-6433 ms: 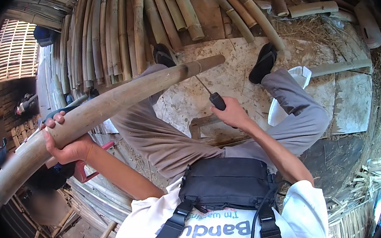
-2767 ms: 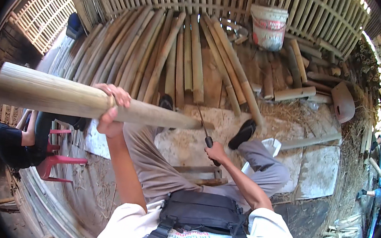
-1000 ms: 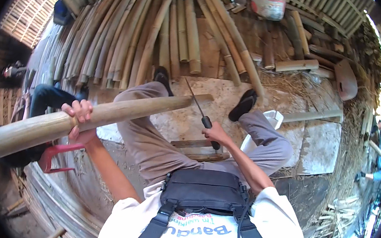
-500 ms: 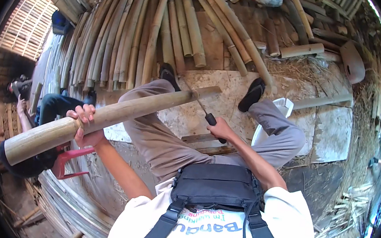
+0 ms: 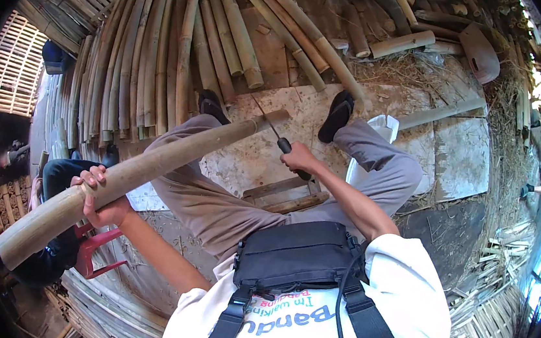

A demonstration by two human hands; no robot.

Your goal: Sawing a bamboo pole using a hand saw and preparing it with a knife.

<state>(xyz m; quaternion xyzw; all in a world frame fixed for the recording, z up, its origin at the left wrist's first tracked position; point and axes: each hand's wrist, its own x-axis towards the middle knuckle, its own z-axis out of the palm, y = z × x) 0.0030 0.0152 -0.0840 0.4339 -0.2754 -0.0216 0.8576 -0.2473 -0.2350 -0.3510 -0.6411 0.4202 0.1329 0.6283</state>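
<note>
Near the right hand (image 5: 301, 159) sits a closed pouch (image 5: 298, 253).

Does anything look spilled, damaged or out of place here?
Loose straw-like scraps litter the ground at upper right, messy beside the bamboo poles lined up at upper left. The pale floor sheet also looks stained.

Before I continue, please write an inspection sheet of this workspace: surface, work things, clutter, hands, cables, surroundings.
Surface: sheet, stained.
Work things: pole, slanting across the left leg; tool, its blade crossing the pole's far end, contact unclear.
Clutter: straw and bamboo pieces, ahead to the right.
Hands: left hand holds the pole; right hand holds the tool.
Cables: one black cable over the shirt.
Surroundings: bamboo row ahead-left; chair and person at left.
</note>
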